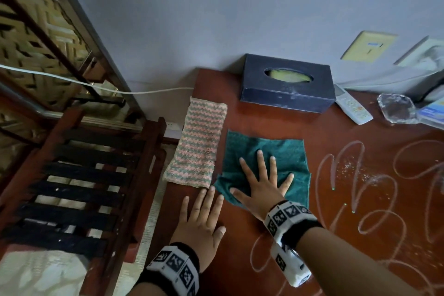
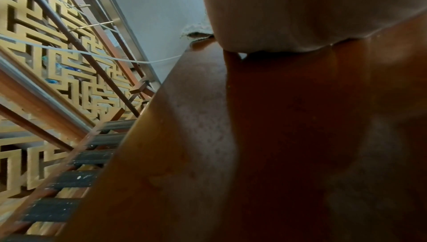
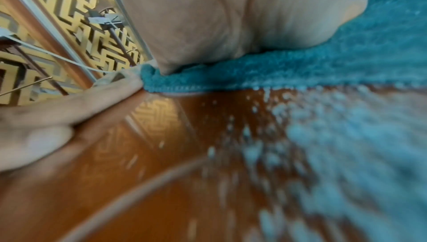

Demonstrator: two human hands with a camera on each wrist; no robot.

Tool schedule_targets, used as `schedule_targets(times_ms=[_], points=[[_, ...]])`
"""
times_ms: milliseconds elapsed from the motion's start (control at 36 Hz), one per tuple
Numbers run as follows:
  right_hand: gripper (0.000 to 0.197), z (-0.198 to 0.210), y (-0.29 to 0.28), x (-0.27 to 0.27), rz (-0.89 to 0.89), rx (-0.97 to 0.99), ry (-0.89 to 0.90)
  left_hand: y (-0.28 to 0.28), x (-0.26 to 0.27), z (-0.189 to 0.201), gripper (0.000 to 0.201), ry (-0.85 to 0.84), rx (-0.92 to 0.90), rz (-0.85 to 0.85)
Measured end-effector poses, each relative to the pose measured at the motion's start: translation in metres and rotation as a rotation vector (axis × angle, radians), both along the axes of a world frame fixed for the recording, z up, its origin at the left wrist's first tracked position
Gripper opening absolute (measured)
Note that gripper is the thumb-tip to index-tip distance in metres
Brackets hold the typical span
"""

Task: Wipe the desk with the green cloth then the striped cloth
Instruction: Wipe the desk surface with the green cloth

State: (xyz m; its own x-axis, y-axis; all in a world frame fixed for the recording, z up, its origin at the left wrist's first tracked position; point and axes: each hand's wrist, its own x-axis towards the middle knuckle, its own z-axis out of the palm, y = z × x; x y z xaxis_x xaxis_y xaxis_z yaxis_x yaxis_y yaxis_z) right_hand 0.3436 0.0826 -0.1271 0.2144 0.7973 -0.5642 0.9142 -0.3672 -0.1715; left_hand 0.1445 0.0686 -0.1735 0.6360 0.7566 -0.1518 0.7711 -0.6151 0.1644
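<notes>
The green cloth lies spread on the red-brown desk, and my right hand presses flat on it with fingers splayed; the right wrist view shows the palm on the green cloth. Left of it, the pink-and-green striped cloth lies along the desk's left edge. My left hand rests flat on the bare wood just below the striped cloth, fingertips near its lower edge. White powder and looping smear marks cover the desk to the right of the green cloth.
A dark blue tissue box stands at the back by the wall. A white remote, a glass ashtray and papers sit at the back right. A wooden slatted rack stands off the desk's left edge.
</notes>
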Motion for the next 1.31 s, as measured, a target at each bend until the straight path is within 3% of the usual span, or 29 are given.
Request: schedule_targets(times_ms=[194,306,389,500,667,805,889,1028,1305], points=[[0.073,-0.002,-0.046,-0.007,0.051,0.002,0.034,0.004,0.001,-0.001,0.06,0.105,0.028,-0.028],[0.073,-0.003,-0.049,-0.006,0.06,0.008,0.038,0.005,0.003,-0.004,0.063,0.144,-0.05,-0.008],[0.073,-0.004,-0.046,-0.005,0.063,0.008,0.038,0.006,0.009,0.013,0.08,0.225,-0.074,0.002],[0.073,-0.005,-0.033,-0.002,0.066,0.005,0.039,0.003,0.009,0.019,0.079,0.223,-0.203,0.02],[0.073,-0.005,0.007,0.007,0.034,0.011,0.023,0.005,0.005,0.013,0.058,0.186,-0.131,0.021],[0.073,-0.003,0.05,0.02,-0.014,0.026,0.004,0.004,0.009,0.023,0.074,0.208,-0.183,0.006],[0.073,0.0,0.072,0.027,-0.043,0.036,-0.023,0.003,0.01,0.029,0.071,0.226,-0.281,0.008],[0.079,-0.003,0.101,0.044,-0.048,0.029,-0.04,0.004,0.007,0.026,0.075,0.206,-0.27,-0.014],[0.075,-0.004,0.071,0.026,-0.086,0.096,-0.067,0.006,0.01,0.031,0.072,0.291,-0.338,-0.038]])
